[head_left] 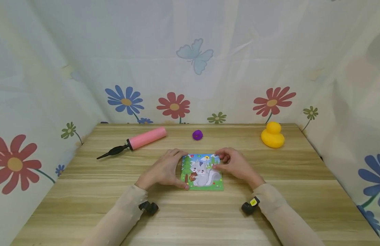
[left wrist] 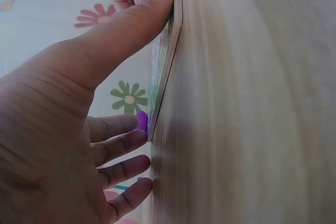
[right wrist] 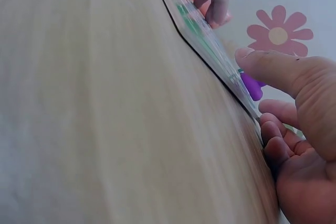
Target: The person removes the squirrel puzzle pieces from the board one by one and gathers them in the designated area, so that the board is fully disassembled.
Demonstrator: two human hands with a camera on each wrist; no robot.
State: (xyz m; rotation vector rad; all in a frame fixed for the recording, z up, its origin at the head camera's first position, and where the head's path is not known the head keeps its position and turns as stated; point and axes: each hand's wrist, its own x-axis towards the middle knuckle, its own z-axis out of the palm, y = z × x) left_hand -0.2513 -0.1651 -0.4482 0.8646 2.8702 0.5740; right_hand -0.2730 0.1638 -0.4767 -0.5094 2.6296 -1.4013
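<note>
A square picture board (head_left: pixel 202 172) with a grey squirrel on a green and blue scene lies flat on the wooden table. My left hand (head_left: pixel 169 168) spans the board's left side, its thumb at the lower left corner and its outstretched fingers by the upper left corner. In the left wrist view the thumb (left wrist: pixel 142 22) rests against the board's edge. By the upper right corner is my right hand (head_left: pixel 236 164). Its bent fingers (right wrist: pixel 273 124) touch the edge, while the thumb (right wrist: pixel 268 66) reaches over the board, a little apart from its surface in the right wrist view.
A pink hand pump (head_left: pixel 146 138) with a black nozzle lies at the back left. Behind the board sits a small purple object (head_left: pixel 197 135), its kind unclear. At the back right stands a yellow toy duck (head_left: pixel 273 136). Flowered curtains surround the wooden table (head_left: pixel 202 222).
</note>
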